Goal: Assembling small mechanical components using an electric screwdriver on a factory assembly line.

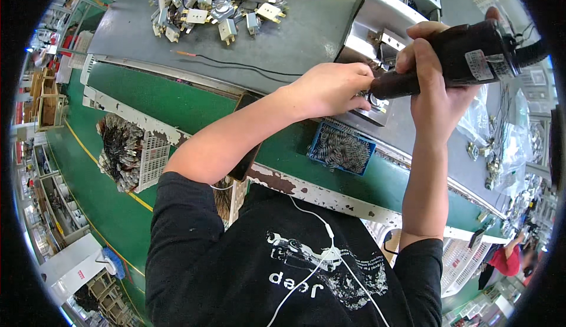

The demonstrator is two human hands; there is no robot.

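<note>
My right hand (433, 85) is wrapped round a black electric screwdriver (471, 53), held almost level with its narrow nose pointing left. A thick black cable (532, 54) leaves its back end. At the nose, my left hand (330, 91) has its thumb and fingers closed together beside a small metal part (375, 103). That part lies at the front of a silver metal fixture (359, 35) on the grey bench. What the left fingers pinch is hidden by the fingers and the tool's nose. A thin black wire (242, 66) with an orange end runs across the bench toward my left wrist.
A heap of small metal-and-white assemblies (227, 8) covers the far left bench. Below the bench edge sits a blue tray (312, 153) of springs. Clear plastic bags (513, 144) and metal parts lie at right. A white crate (153, 160) stands lower left.
</note>
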